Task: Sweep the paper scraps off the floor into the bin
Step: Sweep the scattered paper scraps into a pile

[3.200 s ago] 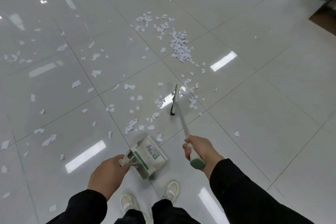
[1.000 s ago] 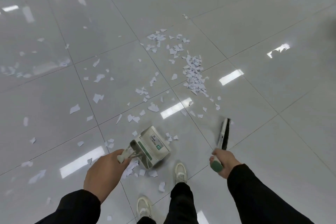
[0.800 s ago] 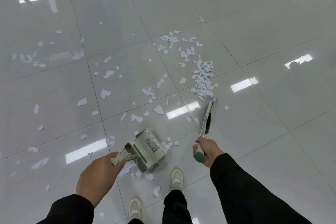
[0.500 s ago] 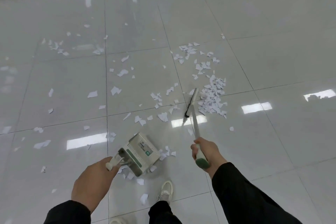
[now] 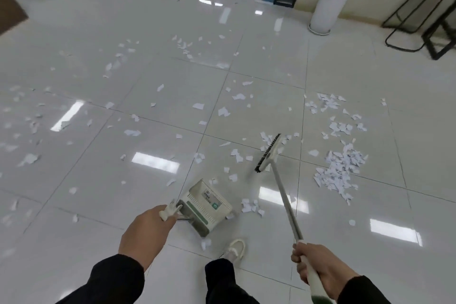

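left hand grips dustpan | right hand grips broom

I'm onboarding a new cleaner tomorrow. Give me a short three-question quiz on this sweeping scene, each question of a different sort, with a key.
1. True or false: the left hand grips the handle of the white dustpan with the green stripe.
2. Multiple choice: the black-bristled head of the white long-handled broom is
A. inside the dustpan
B. on the floor beyond the dustpan, left of the dense pile of paper scraps
C. lifted over the tall white planter
3. Fill in: the right hand grips the broom's ____.

Key: 1 true; 2 B; 3 handle.
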The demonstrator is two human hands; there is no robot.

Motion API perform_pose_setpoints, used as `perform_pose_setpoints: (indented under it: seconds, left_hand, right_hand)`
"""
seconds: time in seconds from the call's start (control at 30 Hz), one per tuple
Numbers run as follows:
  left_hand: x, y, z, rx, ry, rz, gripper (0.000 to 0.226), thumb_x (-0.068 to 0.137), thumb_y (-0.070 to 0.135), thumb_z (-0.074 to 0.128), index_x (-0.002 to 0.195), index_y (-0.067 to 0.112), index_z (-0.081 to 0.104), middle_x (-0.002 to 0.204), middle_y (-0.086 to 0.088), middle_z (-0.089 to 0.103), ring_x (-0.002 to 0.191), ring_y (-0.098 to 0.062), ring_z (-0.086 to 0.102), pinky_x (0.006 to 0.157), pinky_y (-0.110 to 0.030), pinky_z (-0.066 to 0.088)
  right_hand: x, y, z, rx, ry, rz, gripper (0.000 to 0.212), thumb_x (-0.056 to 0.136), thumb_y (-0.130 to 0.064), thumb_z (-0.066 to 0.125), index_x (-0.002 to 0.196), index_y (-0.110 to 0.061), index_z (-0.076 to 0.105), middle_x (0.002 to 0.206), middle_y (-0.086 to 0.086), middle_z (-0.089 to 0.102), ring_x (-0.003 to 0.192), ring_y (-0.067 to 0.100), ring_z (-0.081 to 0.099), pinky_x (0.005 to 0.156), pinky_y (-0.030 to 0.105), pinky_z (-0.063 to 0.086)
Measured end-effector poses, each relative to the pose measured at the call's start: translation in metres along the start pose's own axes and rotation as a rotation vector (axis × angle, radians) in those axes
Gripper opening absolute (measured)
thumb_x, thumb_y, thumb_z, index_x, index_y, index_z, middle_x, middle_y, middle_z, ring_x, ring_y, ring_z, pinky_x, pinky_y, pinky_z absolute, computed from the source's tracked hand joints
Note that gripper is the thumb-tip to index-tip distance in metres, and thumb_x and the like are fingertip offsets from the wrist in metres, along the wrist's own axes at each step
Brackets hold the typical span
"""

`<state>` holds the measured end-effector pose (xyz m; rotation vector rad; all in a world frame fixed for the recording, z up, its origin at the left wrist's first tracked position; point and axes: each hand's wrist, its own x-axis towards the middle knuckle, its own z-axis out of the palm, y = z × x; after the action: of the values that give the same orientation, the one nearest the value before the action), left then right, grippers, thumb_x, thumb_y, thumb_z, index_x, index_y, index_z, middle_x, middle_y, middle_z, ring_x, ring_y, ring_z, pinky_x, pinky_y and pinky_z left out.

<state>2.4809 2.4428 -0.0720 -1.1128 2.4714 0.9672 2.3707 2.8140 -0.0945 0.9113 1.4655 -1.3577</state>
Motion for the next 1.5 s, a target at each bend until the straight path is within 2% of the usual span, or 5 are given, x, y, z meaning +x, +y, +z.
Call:
perform_pose_setpoints:
  seconds: [0.23, 0.63, 0.8, 1.2, 1.5]
  left_hand:
    - [-0.107, -0.117, 0.012, 0.017, 0.051, -0.133, 0.041, 0.104, 0.044, 0.044, 0.065, 0.032, 0.042, 0.058, 0.009, 0.045, 0.054, -0.009, 0.040, 0.051, -0.027, 0.032]
    - [-0.249, -0.232, 0.050, -0.025, 0.037, -0.510, 0.037, 0.099, 0.056, 0.047, 0.110, 0.030, 0.070, 0.099, 0.010, 0.071, 0.089, -0.013, 0.065, 0.073, -0.029, 0.048]
    - [-0.252, -0.202, 0.077, -0.024, 0.000, -0.560, 0.037, 0.100, 0.049, 0.051, 0.127, 0.029, 0.066, 0.115, 0.005, 0.071, 0.101, -0.017, 0.064, 0.083, -0.032, 0.050]
    - [-0.173, -0.025, 0.139, -0.046, 0.031, -0.382, 0.032, 0.099, 0.059, 0.049, 0.092, 0.033, 0.067, 0.080, 0.012, 0.064, 0.077, -0.014, 0.062, 0.067, -0.031, 0.047]
    - [-0.130, 0.039, 0.144, -0.109, 0.086, -0.320, 0.029, 0.099, 0.056, 0.051, 0.085, 0.035, 0.065, 0.079, 0.007, 0.068, 0.072, -0.016, 0.063, 0.065, -0.034, 0.053]
  right_hand:
    - [-0.020, 0.075, 0.065, -0.399, -0.043, -0.016, 0.021, 0.096, -0.014, 0.064, 0.112, -0.002, 0.057, 0.062, 0.009, 0.052, 0.044, 0.013, 0.038, 0.037, 0.020, 0.034]
    - [-0.046, 0.160, 0.125, -0.951, -0.317, 0.102, 0.022, 0.092, -0.004, 0.057, 0.112, -0.011, 0.063, 0.066, 0.011, 0.051, 0.046, 0.016, 0.040, 0.043, 0.021, 0.038]
    - [-0.024, 0.113, 0.034, -0.987, -0.176, 0.182, 0.014, 0.091, -0.003, 0.057, 0.102, -0.007, 0.064, 0.064, 0.012, 0.054, 0.043, 0.015, 0.042, 0.045, 0.021, 0.039]
    - [0.041, -0.097, -0.197, -0.895, 0.196, 0.021, 0.019, 0.096, -0.004, 0.058, 0.114, 0.001, 0.059, 0.059, 0.014, 0.054, 0.038, 0.018, 0.041, 0.039, 0.020, 0.039]
    - [-0.005, -0.120, -0.199, -0.817, 0.091, -0.089, 0.019, 0.095, -0.011, 0.060, 0.114, -0.009, 0.065, 0.066, 0.015, 0.055, 0.046, 0.020, 0.041, 0.046, 0.023, 0.039]
